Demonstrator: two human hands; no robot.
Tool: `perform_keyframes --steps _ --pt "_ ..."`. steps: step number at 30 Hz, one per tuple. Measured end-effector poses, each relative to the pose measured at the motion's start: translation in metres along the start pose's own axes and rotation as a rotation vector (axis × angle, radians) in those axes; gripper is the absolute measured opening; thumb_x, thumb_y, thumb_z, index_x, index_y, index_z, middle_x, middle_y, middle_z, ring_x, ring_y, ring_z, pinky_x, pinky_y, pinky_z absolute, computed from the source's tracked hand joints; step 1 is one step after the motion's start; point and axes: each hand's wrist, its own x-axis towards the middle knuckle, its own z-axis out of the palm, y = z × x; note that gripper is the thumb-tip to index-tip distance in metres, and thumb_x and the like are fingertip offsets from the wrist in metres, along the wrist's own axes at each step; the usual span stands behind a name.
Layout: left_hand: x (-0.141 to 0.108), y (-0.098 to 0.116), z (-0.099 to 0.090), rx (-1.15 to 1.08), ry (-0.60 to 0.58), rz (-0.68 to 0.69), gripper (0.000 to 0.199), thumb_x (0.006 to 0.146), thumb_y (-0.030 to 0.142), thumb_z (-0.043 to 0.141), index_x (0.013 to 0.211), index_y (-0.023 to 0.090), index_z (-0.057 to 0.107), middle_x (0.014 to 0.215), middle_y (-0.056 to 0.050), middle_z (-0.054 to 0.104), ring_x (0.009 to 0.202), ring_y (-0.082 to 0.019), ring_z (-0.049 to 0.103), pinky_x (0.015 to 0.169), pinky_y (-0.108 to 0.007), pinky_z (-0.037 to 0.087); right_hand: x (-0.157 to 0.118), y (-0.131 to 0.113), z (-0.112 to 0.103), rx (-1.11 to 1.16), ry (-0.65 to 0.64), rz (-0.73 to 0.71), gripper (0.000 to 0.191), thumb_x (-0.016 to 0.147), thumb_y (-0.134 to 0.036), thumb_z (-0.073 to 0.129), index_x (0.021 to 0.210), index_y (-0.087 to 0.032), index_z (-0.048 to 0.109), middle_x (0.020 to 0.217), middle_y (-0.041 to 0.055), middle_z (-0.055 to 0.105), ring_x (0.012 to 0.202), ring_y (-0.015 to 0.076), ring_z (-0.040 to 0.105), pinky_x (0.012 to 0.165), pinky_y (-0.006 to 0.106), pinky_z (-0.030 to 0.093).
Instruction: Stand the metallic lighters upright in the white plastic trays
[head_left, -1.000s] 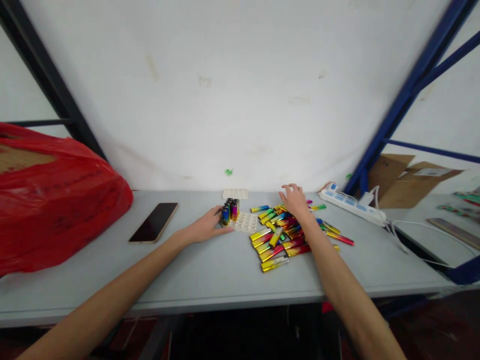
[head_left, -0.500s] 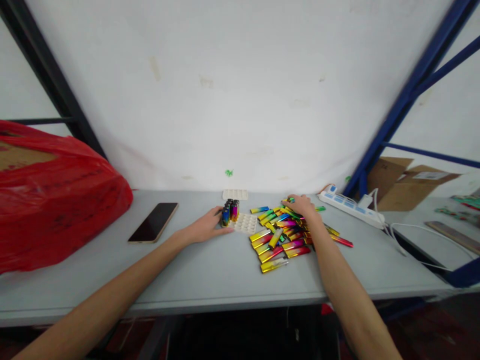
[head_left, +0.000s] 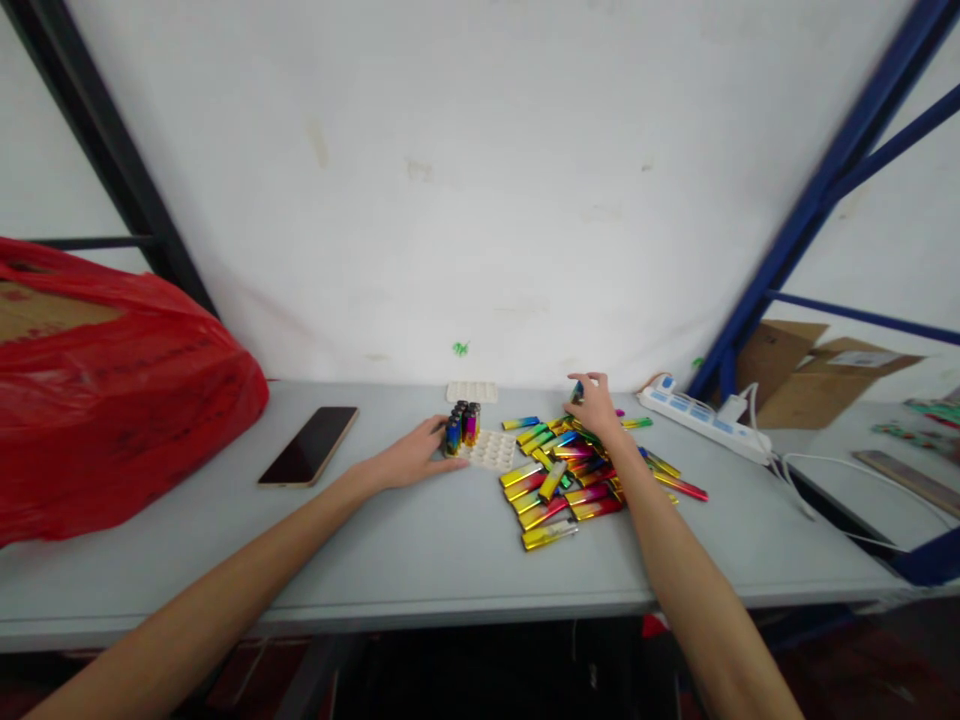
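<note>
My right hand (head_left: 596, 405) is pinching one dark-bodied lighter (head_left: 577, 392) between thumb and fingers, holding it just above the far edge of the heap (head_left: 553, 480). The grip is closing only as far as that one body allows, and the lighter is sitting at the fingertips on the left side of the hand. The heap is lying right below the grip and spreading toward me, yellow ends mostly facing left; the pieces are overlapping and the forearm is covering some, so I am not managing an exact count.

To the left of that grip, the tray (head_left: 496, 450) is lying flat, its right part showing bare pockets. A cluster of upright lighters (head_left: 463, 425) is filling its left end, hiding one another too much for me to number them. My left hand (head_left: 409, 456) is resting just beside that cluster, thumb and fingers spreading around the tray's near left corner; I cannot tell whether it is gripping anything.

I am counting one second tray (head_left: 472, 391) beyond the cluster, one phone (head_left: 311, 447) left of the left hand, one red bag (head_left: 127, 400) farther left, and one power strip (head_left: 705, 422) right of the right hand.
</note>
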Motion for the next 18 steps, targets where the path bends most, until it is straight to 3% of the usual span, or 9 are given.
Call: perform_keyframes --steps 4,7,9,12,14,18 --pt "0.0 0.006 -0.003 -0.021 -0.048 -0.053 0.091 0.1 0.096 0.056 0.144 0.017 0.072 0.163 -0.022 0.065 0.153 -0.044 0.061 0.137 -0.052 0.045 0.005 -0.004 0.012 0.379 0.055 -0.169 0.083 0.08 -0.021 0.074 0.162 -0.023 0.061 0.152 0.0197 0.059 0.127 0.034 0.072 0.11 0.055 0.066" --pt "0.0 0.008 -0.003 -0.036 -0.032 -0.054 0.09 0.1 0.095 0.058 0.143 0.017 0.073 0.163 -0.021 0.064 0.152 -0.043 0.061 0.136 -0.052 0.046 0.003 -0.015 0.019 0.628 -0.029 -0.192 0.097 0.08 -0.032 0.077 0.173 -0.03 0.048 0.163 0.0206 0.055 0.117 0.032 0.079 0.097 0.052 0.07" --pt "0.0 0.008 -0.003 -0.045 -0.026 -0.043 0.088 0.1 0.094 0.06 0.141 0.017 0.073 0.162 -0.021 0.065 0.151 -0.043 0.062 0.135 -0.053 0.047 -0.001 -0.027 0.022 0.733 -0.088 -0.17 0.1 0.079 -0.039 0.08 0.172 -0.031 0.047 0.159 0.0197 0.059 0.115 0.0317 0.081 0.094 0.05 0.069" --pt "0.0 0.008 -0.002 -0.056 -0.024 -0.04 0.085 0.101 0.091 0.061 0.142 0.018 0.073 0.161 -0.021 0.065 0.149 -0.043 0.064 0.135 -0.054 0.048 -0.01 -0.05 0.022 0.807 -0.137 -0.164 0.084 0.076 -0.05 0.088 0.153 -0.026 0.063 0.13 0.0136 0.075 0.112 0.0317 0.08 0.096 0.049 0.068" --pt "0.0 0.008 -0.002 -0.056 -0.03 -0.043 0.083 0.102 0.089 0.063 0.144 0.018 0.073 0.162 -0.021 0.065 0.15 -0.043 0.063 0.135 -0.054 0.047 -0.017 -0.066 0.021 0.835 -0.165 -0.162 0.069 0.079 -0.057 0.09 0.136 -0.024 0.071 0.107 0.0075 0.078 0.101 0.028 0.079 0.092 0.044 0.067" --pt "0.0 0.008 -0.001 -0.032 -0.043 -0.047 0.083 0.104 0.088 0.06 0.148 0.018 0.07 0.166 -0.021 0.062 0.156 -0.042 0.059 0.138 -0.054 0.043 -0.035 -0.094 0.024 0.909 -0.198 -0.123 0.058 0.088 -0.077 0.079 0.111 -0.025 0.067 0.085 -0.0025 0.068 0.065 0.0151 0.066 0.066 0.031 0.057"
